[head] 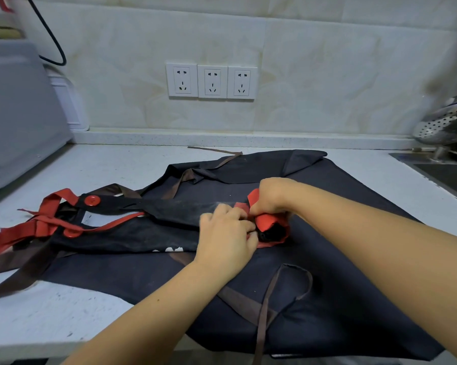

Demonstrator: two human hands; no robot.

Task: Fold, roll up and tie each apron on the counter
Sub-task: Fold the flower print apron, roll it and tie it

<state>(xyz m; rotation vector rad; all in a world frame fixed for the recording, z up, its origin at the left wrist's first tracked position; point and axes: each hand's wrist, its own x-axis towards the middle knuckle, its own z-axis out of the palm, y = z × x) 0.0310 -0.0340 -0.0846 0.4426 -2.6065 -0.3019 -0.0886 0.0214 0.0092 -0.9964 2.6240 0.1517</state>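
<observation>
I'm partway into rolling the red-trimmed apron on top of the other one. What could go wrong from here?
1. The roll has only just begun under both hands, left hand and right hand; loosen the grip and it may unwind.
2. The red straps lie tangled at the far end and could bunch up.
3. The dark apron underneath might drag along.

Both forearms bare: no sleeves, rings or watch.

Two aprons (148, 222) (353, 285), two hands (226, 241) (272, 197), two red buttons (91, 200) (72, 232), three sockets (182, 80) (212, 81) (242, 83) at upper centre.
</observation>
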